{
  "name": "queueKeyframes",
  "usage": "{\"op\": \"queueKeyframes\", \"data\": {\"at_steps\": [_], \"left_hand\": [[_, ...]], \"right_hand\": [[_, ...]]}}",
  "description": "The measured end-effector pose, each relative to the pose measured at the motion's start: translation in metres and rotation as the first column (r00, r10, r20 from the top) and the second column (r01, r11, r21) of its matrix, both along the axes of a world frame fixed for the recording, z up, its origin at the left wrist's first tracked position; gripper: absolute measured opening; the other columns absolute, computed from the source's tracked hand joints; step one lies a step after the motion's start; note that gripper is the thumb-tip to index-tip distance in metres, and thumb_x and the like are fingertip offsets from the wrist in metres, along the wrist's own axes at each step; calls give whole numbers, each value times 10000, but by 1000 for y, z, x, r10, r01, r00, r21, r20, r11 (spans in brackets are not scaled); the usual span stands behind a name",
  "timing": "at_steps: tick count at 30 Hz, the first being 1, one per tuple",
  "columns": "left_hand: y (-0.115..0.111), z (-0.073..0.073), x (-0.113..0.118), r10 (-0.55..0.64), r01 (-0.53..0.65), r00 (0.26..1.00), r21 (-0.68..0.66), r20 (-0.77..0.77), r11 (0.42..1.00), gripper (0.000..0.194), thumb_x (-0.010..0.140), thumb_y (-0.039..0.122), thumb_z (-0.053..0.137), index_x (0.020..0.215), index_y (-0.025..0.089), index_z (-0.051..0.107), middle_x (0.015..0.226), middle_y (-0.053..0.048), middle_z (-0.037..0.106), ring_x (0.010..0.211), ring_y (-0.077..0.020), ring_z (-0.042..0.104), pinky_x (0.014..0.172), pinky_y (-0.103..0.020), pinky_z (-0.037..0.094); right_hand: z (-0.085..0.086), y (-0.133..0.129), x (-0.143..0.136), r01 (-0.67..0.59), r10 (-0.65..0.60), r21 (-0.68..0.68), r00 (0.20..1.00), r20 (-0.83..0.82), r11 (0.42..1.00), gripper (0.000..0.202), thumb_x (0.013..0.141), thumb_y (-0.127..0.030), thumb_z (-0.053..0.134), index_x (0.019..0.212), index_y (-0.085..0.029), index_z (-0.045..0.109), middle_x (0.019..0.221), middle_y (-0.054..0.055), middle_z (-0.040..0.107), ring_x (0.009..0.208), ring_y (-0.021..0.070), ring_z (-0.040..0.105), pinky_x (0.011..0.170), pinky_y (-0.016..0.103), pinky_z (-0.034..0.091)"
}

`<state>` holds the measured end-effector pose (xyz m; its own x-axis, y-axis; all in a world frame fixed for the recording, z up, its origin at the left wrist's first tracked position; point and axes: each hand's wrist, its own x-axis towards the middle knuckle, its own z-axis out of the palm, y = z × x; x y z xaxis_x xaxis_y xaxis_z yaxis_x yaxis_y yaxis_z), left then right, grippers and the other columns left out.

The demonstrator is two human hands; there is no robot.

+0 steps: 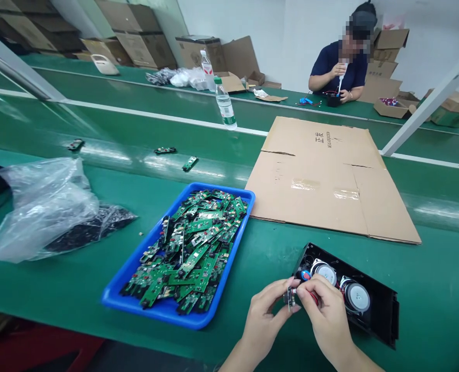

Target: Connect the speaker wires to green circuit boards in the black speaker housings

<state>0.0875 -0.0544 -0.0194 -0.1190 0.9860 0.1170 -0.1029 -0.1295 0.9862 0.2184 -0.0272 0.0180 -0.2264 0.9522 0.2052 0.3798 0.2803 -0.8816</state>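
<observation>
My left hand (263, 316) is closed on a small circuit board (289, 298), held edge-on between thumb and fingertips. Right up against the board, my right hand (327, 310) pinches a small pale wire plug (295, 291) with red wires trailing from it. Whether the plug is seated in the board cannot be made out. Just behind both hands lies a black speaker housing (377, 315) with two round silver speakers (358, 297) in it, partly hidden by my right hand. A blue wrapped part (304, 275) shows at the housing's left end.
Left of my hands is a blue tray (109, 297) heaped with circuit boards (198, 253). A flattened cardboard sheet (322, 160) lies behind the housing. Farther left sits a plastic bag (55, 206) with dark parts. A water bottle (225, 106) and a seated co-worker (326, 67) are across the bench.
</observation>
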Motion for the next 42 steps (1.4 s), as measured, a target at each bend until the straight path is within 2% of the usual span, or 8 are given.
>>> {"op": "queueKeyframes", "data": {"at_steps": [10, 16, 23, 26, 28, 31, 38, 42], "left_hand": [[4, 14, -7, -19, 60, 963, 144, -269, 988, 480, 725, 66, 687, 1119, 337, 647, 965, -9, 759, 888, -214, 705, 813, -299, 576], [5, 12, -13, -104, 144, 929, 89, -356, 986, 440, 742, 81, 667, 1111, 318, 658, 1016, -17, 745, 912, -221, 700, 831, -301, 567], [-6, 6, -10, -112, 54, 944, -189, -310, 980, 234, 745, 230, 678, 979, 234, 673, 962, -37, 756, 853, -212, 708, 763, -273, 570], [-12, 6, -6, -75, -4, 969, -322, -235, 947, 228, 776, 290, 627, 991, 215, 615, 975, -58, 742, 915, -217, 684, 826, -303, 544], [-17, 8, -5, -13, -55, 985, -384, -171, 922, 279, 766, 333, 634, 1018, 220, 590, 1012, -67, 730, 1014, -230, 642, 900, -322, 502], [-23, 14, -3, 50, -57, 998, -479, -28, 876, 360, 707, 416, 684, 999, 227, 594, 1048, -77, 709, 1017, -244, 630, 869, -312, 510], [-26, 36, -1, 10, -1, 1000, -561, 13, 828, 366, 693, 525, 668, 887, 215, 688, 989, -75, 721, 936, -257, 653, 795, -292, 536], [-23, 45, 7, -8, 59, 996, -611, 85, 789, 383, 638, 532, 723, 849, 213, 692, 879, -35, 738, 737, -198, 674, 642, -248, 557]], "right_hand": [[4, 1, 2, -35, 34, -44, 999, -16, 998, 336, 904, -272, 448, 598, -174, 544, 570, -12, 501, 542, 101, 479, 524, 217, 390], [5, 2, 3, -77, 74, -100, 997, -30, 992, 327, 894, -257, 445, 589, -174, 529, 579, -12, 535, 543, 99, 493, 524, 227, 376], [0, -1, 0, -98, 102, -64, 992, 74, 993, 314, 901, -268, 448, 613, -174, 529, 603, -9, 514, 581, 114, 483, 543, 235, 392], [3, 2, 16, -180, 179, 1, 978, 112, 984, 203, 926, -302, 440, 893, -198, 611, 784, 15, 581, 714, 132, 542, 642, 249, 458], [5, 6, 36, -105, 99, 43, 989, 109, 994, 206, 946, -275, 409, 1011, -209, 592, 894, 31, 598, 790, 130, 563, 677, 242, 475], [2, 16, 68, 71, -98, 151, 979, 177, 986, 190, 940, -229, 423, 907, -219, 610, 853, 22, 617, 811, 142, 562, 681, 251, 477], [-7, 21, 109, 156, -230, 289, 942, 244, 944, 208, 926, -188, 415, 955, -235, 615, 951, 44, 635, 945, 196, 544, 786, 355, 488], [2, 8, 107, -175, 76, 241, 925, 373, 954, 209, 914, -129, 431, 952, -227, 612, 951, 45, 616, 892, 179, 525, 714, 308, 490]]}}
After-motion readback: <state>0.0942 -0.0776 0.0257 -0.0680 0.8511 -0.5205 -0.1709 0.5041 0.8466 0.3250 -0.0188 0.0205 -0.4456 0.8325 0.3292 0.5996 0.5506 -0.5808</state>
